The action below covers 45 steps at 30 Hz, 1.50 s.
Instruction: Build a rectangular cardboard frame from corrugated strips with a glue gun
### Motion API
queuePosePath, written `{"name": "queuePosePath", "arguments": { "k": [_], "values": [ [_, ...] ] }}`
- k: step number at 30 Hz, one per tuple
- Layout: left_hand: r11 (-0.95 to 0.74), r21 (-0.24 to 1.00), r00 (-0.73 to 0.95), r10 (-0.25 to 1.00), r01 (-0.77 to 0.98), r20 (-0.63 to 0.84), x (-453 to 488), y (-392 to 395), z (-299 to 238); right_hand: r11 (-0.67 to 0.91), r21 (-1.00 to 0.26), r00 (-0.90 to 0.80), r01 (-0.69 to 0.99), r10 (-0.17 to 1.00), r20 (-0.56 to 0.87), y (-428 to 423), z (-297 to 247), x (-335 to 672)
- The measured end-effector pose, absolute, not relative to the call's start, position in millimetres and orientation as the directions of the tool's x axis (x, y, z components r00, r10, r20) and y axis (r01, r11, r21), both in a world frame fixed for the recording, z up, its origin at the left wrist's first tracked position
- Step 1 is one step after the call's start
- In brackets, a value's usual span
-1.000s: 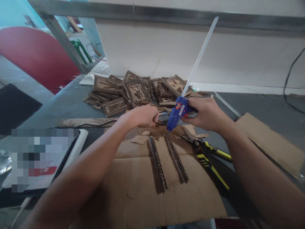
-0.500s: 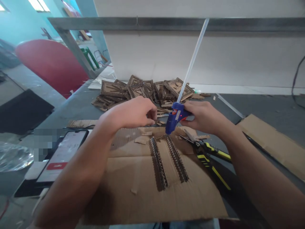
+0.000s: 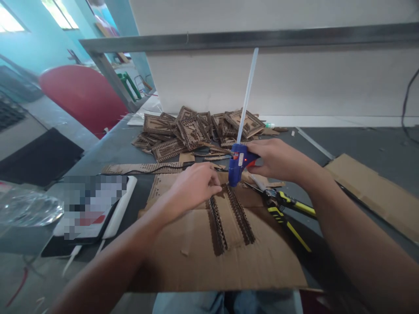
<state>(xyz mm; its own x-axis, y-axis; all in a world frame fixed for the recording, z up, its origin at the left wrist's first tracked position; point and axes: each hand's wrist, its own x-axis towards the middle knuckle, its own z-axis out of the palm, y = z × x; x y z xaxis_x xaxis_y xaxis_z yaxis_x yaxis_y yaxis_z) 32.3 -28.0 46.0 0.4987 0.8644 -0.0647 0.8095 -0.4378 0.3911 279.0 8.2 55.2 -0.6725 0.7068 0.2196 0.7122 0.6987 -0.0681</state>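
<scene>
My right hand (image 3: 270, 159) is wrapped round a blue glue gun (image 3: 238, 163), its nozzle pointing down and a long clear glue stick (image 3: 248, 96) rising from its back. The nozzle is at the far end of the right corrugated cardboard strip (image 3: 240, 213). My left hand (image 3: 199, 183) is closed, thumb and fingers together at the far end of the left corrugated cardboard strip (image 3: 218, 224); whatever lies between the fingertips is hidden. Both strips stand nearly parallel on a large cardboard sheet (image 3: 262, 266).
Yellow-and-black pliers (image 3: 288, 209) lie at the sheet's right edge. Behind the hands is a pile of small framed cardboard pieces (image 3: 193, 131). To the left are a phone (image 3: 94, 205) and a clear plastic bottle (image 3: 29, 207). Another cardboard piece (image 3: 376, 192) lies right.
My left hand has come down and toward me, from above the sheet to the strips' far end. The glue gun has tilted more upright, its nozzle staying by the right strip.
</scene>
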Motion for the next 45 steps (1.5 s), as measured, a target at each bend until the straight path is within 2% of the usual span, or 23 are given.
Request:
{"name": "queuePosePath", "arguments": {
  "k": [7, 13, 25, 45],
  "values": [
    [-0.393, 0.41, 0.428, 0.904, 0.823, 0.008, 34.8, -27.8, 32.8, 0.703, -0.07, -0.676, 0.708, 0.703, 0.219, 6.3, 56.0, 278.8],
    [-0.319, 0.435, 0.398, 0.912, 0.842, -0.1, 37.9, -28.0, 28.8, 0.704, -0.098, -0.678, 0.704, 0.706, 0.205, 6.9, 57.2, 279.1],
    [-0.26, 0.518, 0.361, 0.927, 0.815, -0.103, 37.7, -21.8, 24.3, 0.72, -0.137, -0.691, 0.68, 0.692, 0.208, 6.0, 61.1, 279.3],
    [-0.269, 0.448, 0.341, 0.936, 0.852, -0.087, 41.4, -25.7, 18.9, 0.715, -0.11, -0.691, 0.69, 0.697, 0.191, 6.7, 58.2, 275.4]
  ]
}}
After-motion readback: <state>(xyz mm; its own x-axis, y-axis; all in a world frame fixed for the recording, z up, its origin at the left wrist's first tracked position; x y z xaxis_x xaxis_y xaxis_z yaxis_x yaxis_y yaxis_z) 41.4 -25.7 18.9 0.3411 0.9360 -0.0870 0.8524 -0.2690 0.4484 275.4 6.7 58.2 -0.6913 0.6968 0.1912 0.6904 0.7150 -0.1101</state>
